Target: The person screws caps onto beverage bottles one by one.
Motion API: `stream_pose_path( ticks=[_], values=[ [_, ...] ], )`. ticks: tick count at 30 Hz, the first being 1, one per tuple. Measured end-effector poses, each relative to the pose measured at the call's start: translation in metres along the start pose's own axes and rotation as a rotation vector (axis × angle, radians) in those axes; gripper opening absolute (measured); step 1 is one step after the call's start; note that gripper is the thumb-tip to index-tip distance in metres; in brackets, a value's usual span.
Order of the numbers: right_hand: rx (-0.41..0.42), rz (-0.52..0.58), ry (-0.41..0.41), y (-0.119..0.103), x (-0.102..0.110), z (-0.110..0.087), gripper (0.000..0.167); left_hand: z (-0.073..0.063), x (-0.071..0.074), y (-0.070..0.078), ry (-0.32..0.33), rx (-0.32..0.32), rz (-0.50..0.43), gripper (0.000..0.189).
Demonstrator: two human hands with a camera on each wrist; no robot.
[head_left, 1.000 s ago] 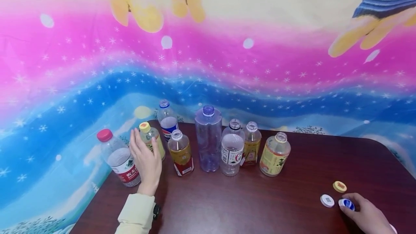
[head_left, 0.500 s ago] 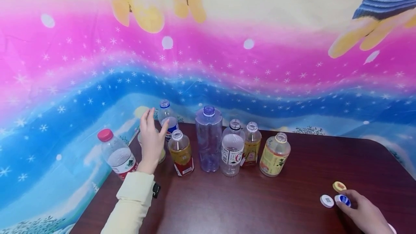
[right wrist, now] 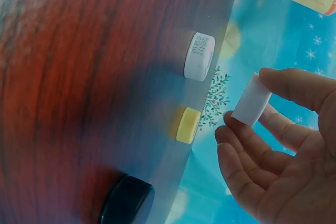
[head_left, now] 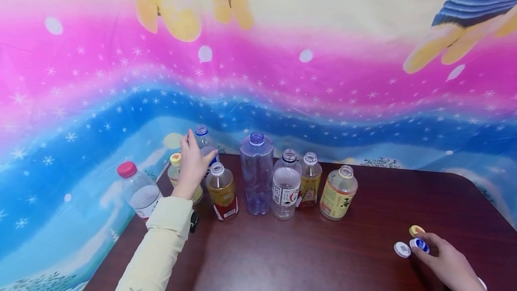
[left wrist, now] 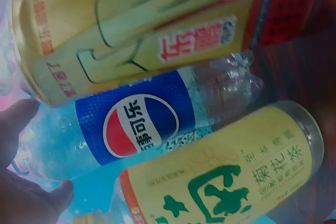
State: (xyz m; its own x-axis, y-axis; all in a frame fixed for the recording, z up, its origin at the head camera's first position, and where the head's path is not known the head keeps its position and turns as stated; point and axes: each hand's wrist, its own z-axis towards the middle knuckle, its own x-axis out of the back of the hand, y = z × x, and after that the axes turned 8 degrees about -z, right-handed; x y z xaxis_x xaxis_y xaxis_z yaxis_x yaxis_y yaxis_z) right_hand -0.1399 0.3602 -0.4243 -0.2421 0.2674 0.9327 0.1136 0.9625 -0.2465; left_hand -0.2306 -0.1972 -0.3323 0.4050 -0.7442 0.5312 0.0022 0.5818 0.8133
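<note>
My left hand (head_left: 195,164) reaches among the bottles at the left, thumb and fingers spread apart near the neck of a Pepsi bottle (head_left: 201,138). In the left wrist view, the Pepsi bottle's label (left wrist: 136,116) shows between a gold-and-red bottle (left wrist: 131,35) and a yellow-labelled tea bottle (left wrist: 226,171). Whether the fingers touch the Pepsi bottle I cannot tell. My right hand (head_left: 448,259) pinches a white bottle cap with a blue top (head_left: 419,245), seen edge-on as a white cap (right wrist: 252,100) in the right wrist view, raised off the table.
On the table (head_left: 315,255), a white cap (head_left: 402,249) and a yellow cap (head_left: 417,230) lie by my right hand. A black cap (right wrist: 128,200) also shows. A red-capped bottle (head_left: 139,187) stands far left; a purple bottle (head_left: 257,174) and several uncapped ones stand rightward.
My left hand has moved from beside the yellow-capped bottle up and right to the Pepsi bottle. My right hand has lifted the blue-topped cap and shifted slightly left.
</note>
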Motion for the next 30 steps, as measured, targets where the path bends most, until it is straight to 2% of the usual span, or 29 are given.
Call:
stream_pose_path(
  ticks=[2, 8, 15, 18, 22, 25, 30],
  values=[
    [0.004, 0.005, -0.001, -0.001, -0.001, 0.000, 0.070, 0.001, 0.000, 0.001, -0.012, 0.020, 0.004, 0.093],
    [0.022, 0.008, 0.015, -0.001, -0.004, 0.003, 0.070, 0.000, -0.001, 0.001, 0.004, 0.045, -0.001, 0.080],
    [0.003, 0.018, 0.006, 0.000, -0.008, 0.004, 0.071, -0.003, -0.002, 0.001, 0.001, 0.057, -0.067, 0.079],
    [0.000, 0.013, 0.005, -0.001, -0.008, 0.003, 0.071, -0.005, -0.001, 0.001, 0.046, 0.019, -0.106, 0.078],
    [0.003, 0.006, 0.014, -0.002, -0.009, 0.003, 0.070, -0.007, 0.002, 0.005, 0.137, -0.052, -0.155, 0.077],
    [0.014, 0.009, 0.034, -0.002, -0.010, 0.002, 0.066, -0.010, 0.007, 0.012, 0.207, -0.103, -0.195, 0.076],
    [0.057, 0.015, 0.099, -0.004, -0.010, 0.000, 0.058, -0.016, 0.017, 0.028, 0.339, -0.235, -0.282, 0.073]
  ],
)
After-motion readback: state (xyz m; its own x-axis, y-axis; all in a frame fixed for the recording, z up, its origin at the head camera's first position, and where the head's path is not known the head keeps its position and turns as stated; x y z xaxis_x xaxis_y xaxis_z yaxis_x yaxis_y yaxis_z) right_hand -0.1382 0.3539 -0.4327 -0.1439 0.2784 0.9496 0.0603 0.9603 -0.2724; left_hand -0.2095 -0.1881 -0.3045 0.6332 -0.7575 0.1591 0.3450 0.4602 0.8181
